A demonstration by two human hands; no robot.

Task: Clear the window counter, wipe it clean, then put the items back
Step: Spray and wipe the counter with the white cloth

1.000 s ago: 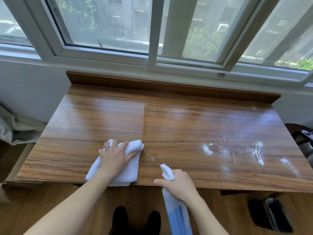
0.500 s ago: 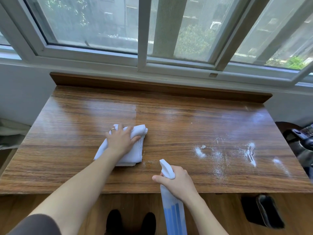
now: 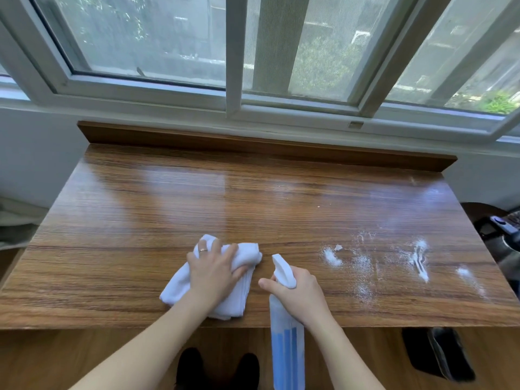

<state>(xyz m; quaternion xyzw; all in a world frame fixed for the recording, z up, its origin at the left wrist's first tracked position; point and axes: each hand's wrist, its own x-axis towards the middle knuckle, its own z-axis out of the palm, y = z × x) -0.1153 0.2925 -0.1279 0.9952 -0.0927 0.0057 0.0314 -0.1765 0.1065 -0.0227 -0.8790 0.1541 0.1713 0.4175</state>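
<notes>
White cloth [image 3: 180, 288] pinned flat under the left hand [image 3: 213, 273], fingers spread, near the wooden counter's [image 3: 140, 220] front edge. Right hand [image 3: 299, 291] grips a spray bottle [image 3: 285, 342] just beside; foam streaks [image 3: 419, 260] lie right.

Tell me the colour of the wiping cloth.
The cloth is plain white, seen in the head view.

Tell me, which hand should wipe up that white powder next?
The left hand, probably. It already presses the white cloth on the counter, with the white powder to its right. The right hand grips the spray bottle.
</notes>
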